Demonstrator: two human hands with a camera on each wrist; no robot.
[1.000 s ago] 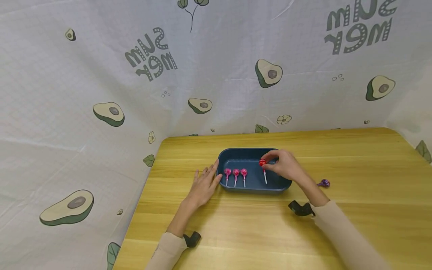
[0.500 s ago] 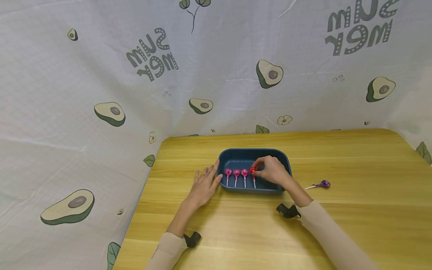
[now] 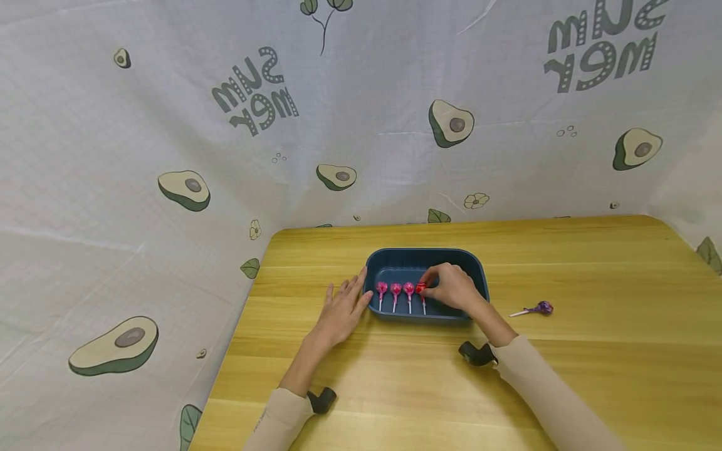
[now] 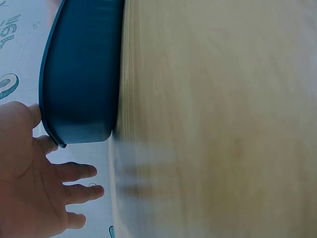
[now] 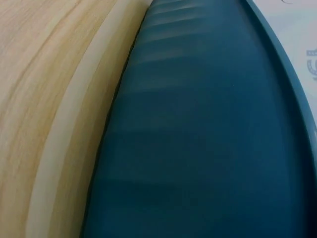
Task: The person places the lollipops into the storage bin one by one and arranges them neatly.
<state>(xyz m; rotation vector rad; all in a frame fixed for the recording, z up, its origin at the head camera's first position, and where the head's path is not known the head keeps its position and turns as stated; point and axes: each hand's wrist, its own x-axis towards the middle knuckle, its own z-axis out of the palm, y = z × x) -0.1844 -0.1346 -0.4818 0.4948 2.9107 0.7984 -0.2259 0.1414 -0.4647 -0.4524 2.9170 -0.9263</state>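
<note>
My right hand (image 3: 454, 288) reaches into the dark blue tray (image 3: 429, 318) and pinches a red lollipop (image 3: 420, 288) by its head, its white stick pointing toward me. To its left lie three pink lollipops (image 3: 396, 289) in a row, sticks the same way. The left hand (image 3: 336, 313) rests against the tray's left end with its fingers spread. In the left wrist view, thumb and index finger touch the rim of the tray (image 4: 81, 74) while the other fingers extend straight. Only the tray's outer wall (image 5: 198, 139) fills the right wrist view; the right hand is hidden there.
A purple lollipop (image 3: 544, 307) lies on the wooden table (image 3: 609, 363) right of the tray, its stick pointing left. Behind the table hangs a white cloth (image 3: 383, 88) printed with avocados. A black wrist camera (image 3: 476, 354) sits below the right forearm.
My right hand has moved left inside the tray with the red lollipop, bringing it beside the pink ones. The purple lollipop's stick has come into full view. The left hand stays put.
</note>
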